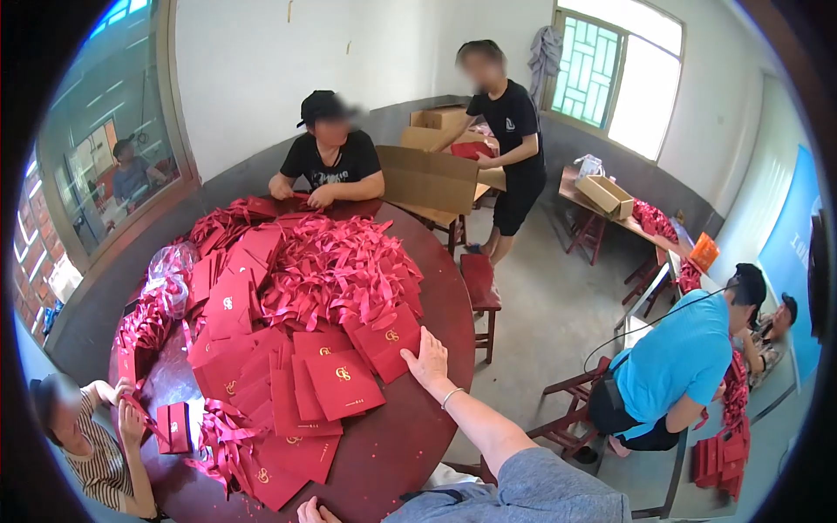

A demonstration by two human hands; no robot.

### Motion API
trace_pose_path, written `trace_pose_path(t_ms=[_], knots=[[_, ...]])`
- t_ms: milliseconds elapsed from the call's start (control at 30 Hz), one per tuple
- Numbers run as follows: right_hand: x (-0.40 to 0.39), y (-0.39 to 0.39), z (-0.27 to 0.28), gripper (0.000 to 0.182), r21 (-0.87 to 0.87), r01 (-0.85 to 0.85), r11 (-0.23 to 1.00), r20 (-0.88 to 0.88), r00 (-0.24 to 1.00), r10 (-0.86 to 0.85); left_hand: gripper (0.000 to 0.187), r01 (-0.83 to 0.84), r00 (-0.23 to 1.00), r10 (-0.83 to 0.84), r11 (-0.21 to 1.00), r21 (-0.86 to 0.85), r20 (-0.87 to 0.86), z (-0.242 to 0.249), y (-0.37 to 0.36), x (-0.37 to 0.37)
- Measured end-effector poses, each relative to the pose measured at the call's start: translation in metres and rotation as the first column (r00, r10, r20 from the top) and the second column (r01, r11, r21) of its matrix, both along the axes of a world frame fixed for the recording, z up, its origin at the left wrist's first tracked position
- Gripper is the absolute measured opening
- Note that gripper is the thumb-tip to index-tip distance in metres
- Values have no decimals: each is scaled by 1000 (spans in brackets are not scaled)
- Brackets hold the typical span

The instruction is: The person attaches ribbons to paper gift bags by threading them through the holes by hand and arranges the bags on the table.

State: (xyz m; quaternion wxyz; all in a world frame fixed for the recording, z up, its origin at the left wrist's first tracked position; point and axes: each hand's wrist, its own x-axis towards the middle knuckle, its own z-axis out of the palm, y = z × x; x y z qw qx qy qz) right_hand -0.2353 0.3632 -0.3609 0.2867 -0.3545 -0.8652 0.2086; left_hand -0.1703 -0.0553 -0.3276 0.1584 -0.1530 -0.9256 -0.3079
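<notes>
My right hand [426,359], with a bracelet at the wrist, reaches over the round table [418,436]. Its fingers are apart, and the thumb side touches the edge of a flat red paper piece [389,343] with a gold logo, like a small gift bag. Beside it lie overlapping red pieces [344,385] of the same kind. Behind them is a heap of red ribbons [336,275]. At the bottom edge my left hand [316,512] shows only in part, fingers slightly apart, with nothing visible in them.
Across the table a person in black [336,166] handles red material; at left a striped-shirt person [91,444] does too. Cardboard boxes [427,179] and a standing person [514,131] are behind. A stool [479,283] stands beside the table. At right, someone in blue [671,357] sits.
</notes>
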Motion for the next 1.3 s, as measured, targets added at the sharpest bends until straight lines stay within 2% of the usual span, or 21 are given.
trace_pose_path(t_ms=[233, 367, 400, 433, 467, 500, 533, 567, 600, 633, 667, 733, 767, 833, 867, 933, 967, 1067, 1133, 1200, 1300], knots=[[1, -1, 1, 79, -42, -25, 999, -32, 999, 24, 24, 0, 1000, 0, 1000, 17, 2, 0, 0, 0], [2, 6, -10, 73, 62, 6, 998, -332, 943, 15, 28, 10, 994, -25, 991, 135, 108, 0, -5, -6], [4, 8, -16, 70, 90, 52, 995, -426, 905, -9, 28, 14, 994, -42, 965, 260, 102, -8, 0, -14], [7, 10, -14, 63, -5, 69, 998, -490, 869, -62, 29, 3, 993, -45, 928, 372, 106, -1, 9, -20], [9, 16, -16, 61, -233, 19, 972, -546, 825, -147, 35, 145, 988, -157, 937, 318, 11, 4, 16, -30], [14, 8, 9, 60, -445, -89, 891, -660, 704, -260, 37, 217, 970, -238, 941, 261, 53, 33, 34, -38], [29, 0, 30, 59, -394, 2, 919, -523, 822, -226, 42, 237, 957, -266, 947, 217, 118, 57, 54, -42], [34, -3, 29, 57, -407, -93, 909, -562, 810, -169, 53, 292, 873, -390, 898, 329, 291, 57, 70, -56], [44, -6, 30, 55, -382, -280, 881, -554, 832, 25, 62, 213, 730, -483, 832, 512, 483, 62, 88, -61], [55, -19, 51, 55, -468, -393, 791, -424, 886, 189, 68, 255, 654, -518, 837, 484, 551, 69, 104, -70], [58, -22, 55, 58, -457, -484, 747, -312, 873, 375, 75, 155, 489, -580, 793, 589, 651, 74, 118, -79], [55, -31, 66, 66, -643, -608, 466, -358, 776, 519, 81, 58, 320, -620, 767, 639, 716, 74, 144, -98], [55, -37, 76, 66, -649, -606, 459, -356, 776, 521, 81, 50, 319, -615, 771, 635, 721, 75, 148, -98], [49, -52, 96, 75, -682, -663, 309, -364, 674, 643, 83, -9, 262, -690, 698, 716, 675, 77, 154, -103], [46, -60, 103, 75, -682, -663, 308, -369, 676, 638, 83, -3, 262, -687, 702, 713, 678, 80, 157, -102], [36, -72, 115, 81, -663, -702, 261, -269, 548, 792, 85, 42, 208, -760, 636, 771, 616, 89, 162, -100], [29, -70, 110, 88, -709, -697, 109, -398, 523, 754, 89, 84, 201, -788, 605, 792, 581, 93, 165, -103], [24, -56, 132, 89, -756, -639, 146, -282, 518, 808, 90, 64, 247, -787, 595, 801, 565, 103, 157, -109], [29, -42, 134, 84, -793, -602, 91, -300, 517, 802, 93, 51, 186, -801, 586, 809, 569, 115, 137, -116], [31, -39, 135, 77, -816, -559, 146, -214, 527, 823, 95, 71, 182, -766, 635, 769, 616, 110, 128, -119], [27, -53, 126, 57, -757, -646, 100, -311, 490, 814, 96, 74, 157, -763, 642, 763, 627, 97, 131, -115]])
